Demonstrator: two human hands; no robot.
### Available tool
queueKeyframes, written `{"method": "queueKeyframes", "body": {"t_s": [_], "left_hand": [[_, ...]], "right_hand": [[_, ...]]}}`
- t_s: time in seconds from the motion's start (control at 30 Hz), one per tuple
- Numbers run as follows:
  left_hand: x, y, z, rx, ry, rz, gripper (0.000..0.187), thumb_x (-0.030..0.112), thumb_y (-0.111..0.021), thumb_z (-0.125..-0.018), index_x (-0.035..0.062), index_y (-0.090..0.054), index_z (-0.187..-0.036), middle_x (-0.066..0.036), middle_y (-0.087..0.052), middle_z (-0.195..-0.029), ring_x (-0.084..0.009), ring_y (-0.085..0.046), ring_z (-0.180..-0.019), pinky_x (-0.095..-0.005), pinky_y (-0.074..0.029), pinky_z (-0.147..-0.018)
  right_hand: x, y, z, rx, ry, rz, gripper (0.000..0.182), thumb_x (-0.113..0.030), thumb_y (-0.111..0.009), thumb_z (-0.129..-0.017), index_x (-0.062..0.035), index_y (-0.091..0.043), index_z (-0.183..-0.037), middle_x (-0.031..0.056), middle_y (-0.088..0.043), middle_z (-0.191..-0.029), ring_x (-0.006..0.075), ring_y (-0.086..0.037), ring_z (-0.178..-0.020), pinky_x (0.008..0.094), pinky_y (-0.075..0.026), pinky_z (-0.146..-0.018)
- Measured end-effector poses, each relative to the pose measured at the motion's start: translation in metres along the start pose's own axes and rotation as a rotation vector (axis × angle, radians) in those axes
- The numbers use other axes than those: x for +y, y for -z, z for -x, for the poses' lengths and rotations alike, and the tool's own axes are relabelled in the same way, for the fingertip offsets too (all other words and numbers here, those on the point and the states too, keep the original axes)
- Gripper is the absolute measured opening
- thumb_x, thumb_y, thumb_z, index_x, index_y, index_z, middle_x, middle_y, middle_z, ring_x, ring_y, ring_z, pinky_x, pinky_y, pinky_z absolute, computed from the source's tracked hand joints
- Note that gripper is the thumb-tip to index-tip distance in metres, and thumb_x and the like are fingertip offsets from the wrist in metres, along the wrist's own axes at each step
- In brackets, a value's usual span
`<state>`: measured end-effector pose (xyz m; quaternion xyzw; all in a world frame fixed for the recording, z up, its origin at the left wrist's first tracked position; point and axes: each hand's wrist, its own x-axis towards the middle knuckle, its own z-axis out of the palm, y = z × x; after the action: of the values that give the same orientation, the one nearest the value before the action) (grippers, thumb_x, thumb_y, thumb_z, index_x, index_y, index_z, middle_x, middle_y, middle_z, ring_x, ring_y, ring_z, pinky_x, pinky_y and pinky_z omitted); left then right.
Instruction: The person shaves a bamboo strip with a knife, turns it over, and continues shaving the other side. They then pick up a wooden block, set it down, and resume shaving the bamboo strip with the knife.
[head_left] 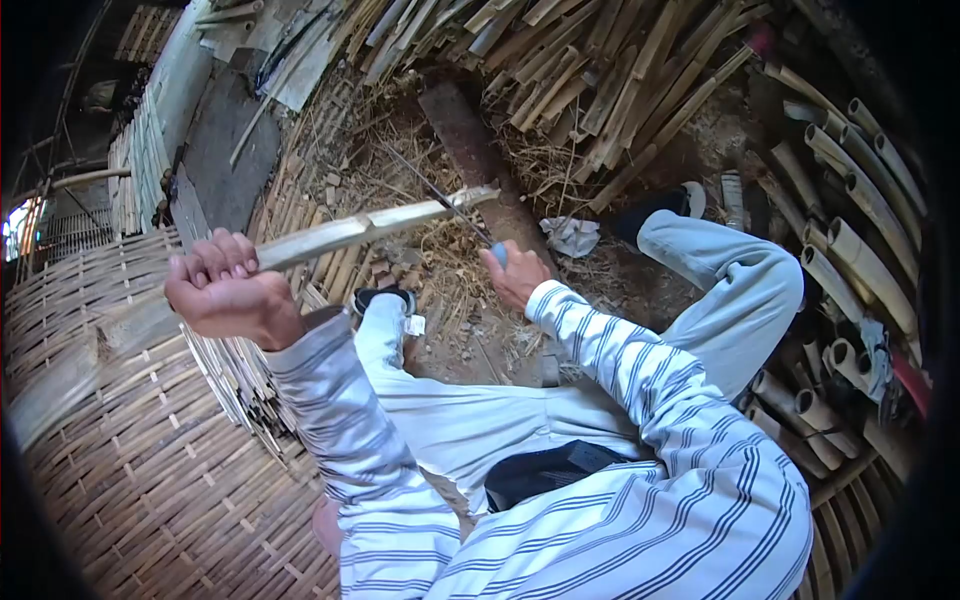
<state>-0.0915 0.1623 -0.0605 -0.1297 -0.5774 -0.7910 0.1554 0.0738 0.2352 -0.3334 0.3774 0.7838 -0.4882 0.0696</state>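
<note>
My left hand (225, 285) is closed round a long split bamboo piece (350, 230), which slants up to the right and also runs back past the hand to the lower left. My right hand (520, 277) grips a knife (425, 182) by its light blue handle. The thin blade crosses the bamboo near its far end and seems to touch it, though the exact contact is hard to make out. Beneath that end lies a dark flat beam (470, 125) on ground strewn with shavings.
Split bamboo lengths (610, 70) are heaped at the back. Bamboo tubes (870, 260) are stacked on the right. A woven bamboo panel (180, 470) curves along the left. Thin strips (240, 390) lie beside my left forearm, and a crumpled pale wrapper (570, 237) sits near the beam.
</note>
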Motion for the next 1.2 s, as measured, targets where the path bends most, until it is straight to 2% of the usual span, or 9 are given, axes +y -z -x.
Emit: {"method": "queueKeyframes", "body": {"t_s": [0.13,0.27,0.47,0.57,0.63,0.8,0.9,1.03,1.2], "left_hand": [[0.001,-0.005,0.002,-0.049,0.027,-0.014,0.028,0.018,-0.037,-0.081,0.0175,-0.021,-0.058,0.002,-0.019,-0.047,-0.0083,-0.017,-0.038,-0.0245,-0.017,-0.036],[0.003,-0.009,0.01,-0.066,-0.023,-0.02,0.031,0.019,-0.038,-0.082,0.0182,-0.02,-0.057,0.003,-0.019,-0.046,-0.0079,-0.015,-0.037,-0.0238,-0.015,-0.035],[0.0,-0.024,0.005,-0.043,0.015,-0.023,0.031,0.018,-0.038,-0.082,0.0176,-0.019,-0.057,0.002,-0.018,-0.048,-0.0085,-0.016,-0.038,-0.0245,-0.016,-0.036],[-0.002,-0.022,0.004,-0.058,0.028,-0.033,0.032,0.02,-0.037,-0.083,0.0172,-0.019,-0.057,0.002,-0.018,-0.048,-0.0084,-0.016,-0.038,-0.0242,-0.016,-0.036],[0.002,-0.024,0.005,-0.036,0.014,-0.055,0.035,0.022,-0.037,-0.085,0.0174,-0.018,-0.056,0.002,-0.018,-0.047,-0.0082,-0.016,-0.037,-0.0238,-0.015,-0.036],[0.001,-0.013,0.007,-0.004,0.011,-0.052,0.036,0.023,-0.034,-0.086,0.0183,-0.017,-0.054,0.002,-0.016,-0.045,-0.008,-0.015,-0.037,-0.024,-0.014,-0.035],[-0.001,-0.02,0.008,-0.03,-0.009,-0.082,0.035,0.023,-0.035,-0.086,0.018,-0.018,-0.055,0.002,-0.017,-0.045,-0.0083,-0.015,-0.037,-0.0241,-0.014,-0.035],[0.004,-0.016,0.01,-0.037,0.03,-0.053,0.034,0.022,-0.038,-0.084,0.0177,-0.019,-0.056,0.002,-0.018,-0.046,-0.0085,-0.016,-0.037,-0.0244,-0.015,-0.035],[0.003,-0.018,0.011,-0.033,0.026,-0.039,0.033,0.021,-0.038,-0.084,0.0173,-0.02,-0.056,0.002,-0.018,-0.047,-0.0085,-0.016,-0.038,-0.0244,-0.015,-0.036]], "right_hand": [[-0.035,0.018,0.033,0.028,0.364,-0.194,0.044,-0.048,-0.048,-0.091,-0.006,-0.053,-0.102,0.0224,-0.063,-0.068,0.0394,-0.065,-0.065,0.0469,-0.054,-0.057],[0.02,-0.012,-0.011,0.002,-0.096,-0.044,0.049,-0.053,-0.045,-0.09,-0.0063,-0.053,-0.103,0.0238,-0.065,-0.076,0.0395,-0.066,-0.081,0.0491,-0.052,-0.072],[-0.019,0.015,0.014,0.013,0.147,-0.198,0.043,-0.046,-0.049,-0.091,-0.0042,-0.054,-0.097,0.0234,-0.063,-0.069,0.0415,-0.065,-0.069,0.0476,-0.053,-0.063],[-0.022,0.012,0.016,0.074,0.312,-0.159,0.048,-0.053,-0.047,-0.089,-0.0066,-0.054,-0.1,0.0194,-0.066,-0.076,0.0391,-0.066,-0.073,0.05,-0.052,-0.07],[0.01,-0.001,-0.009,-0.004,-0.057,-0.055,0.048,-0.052,-0.048,-0.089,-0.008,-0.055,-0.104,0.0219,-0.066,-0.082,0.0394,-0.066,-0.081,0.0484,-0.051,-0.075],[-0.003,0.017,0.0,-0.035,-0.038,-0.074,0.047,-0.051,-0.046,-0.09,-0.0074,-0.054,-0.106,0.0252,-0.065,-0.084,0.0417,-0.064,-0.084,0.0497,-0.05,-0.078],[-0.026,0.028,0.023,-0.068,0.222,-0.093,0.047,-0.051,-0.047,-0.09,-0.0063,-0.053,-0.105,0.0256,-0.065,-0.086,0.0409,-0.065,-0.085,0.0499,-0.051,-0.077],[0.029,0.003,-0.016,-0.008,-0.055,0.005,0.049,-0.051,-0.047,-0.09,-0.0046,-0.053,-0.101,0.0264,-0.065,-0.086,0.0411,-0.065,-0.084,0.05,-0.051,-0.074],[-0.003,0.022,0.011,-0.004,0.076,-0.079,0.048,-0.049,-0.047,-0.091,-0.0034,-0.053,-0.101,0.0269,-0.064,-0.075,0.0423,-0.065,-0.075,0.05,-0.052,-0.067]]}}
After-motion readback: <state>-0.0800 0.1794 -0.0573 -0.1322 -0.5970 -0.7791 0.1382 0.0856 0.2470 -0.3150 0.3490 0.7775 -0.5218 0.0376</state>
